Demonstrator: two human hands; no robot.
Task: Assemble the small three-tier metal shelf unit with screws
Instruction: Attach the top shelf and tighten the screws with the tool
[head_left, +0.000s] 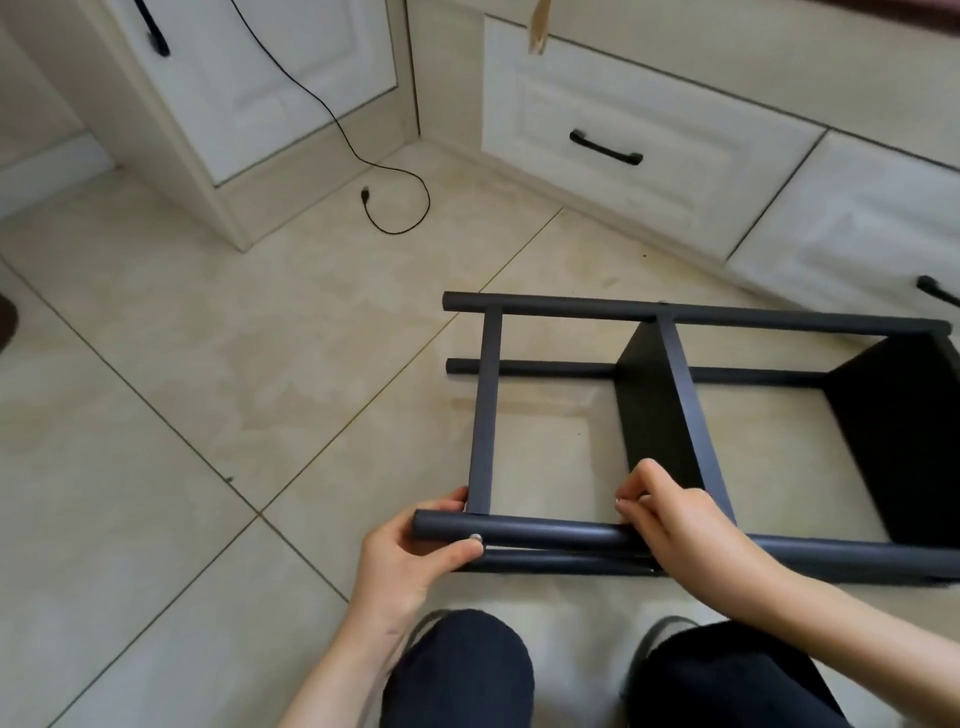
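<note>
The dark metal shelf unit (675, 415) lies on its side on the tiled floor (208, 389), near the white drawer fronts (623, 140), with two black shelf panels (654, 410) fitted between its posts. The left hand (415, 551) curls round the end of the nearest post (561, 532), its thumb at a small silver screw (475, 538). The right hand (680, 525) grips the same post further along, fingertips pinched together (what they hold cannot be made out). A black cable (410, 208) lies by the cabinet.
</note>
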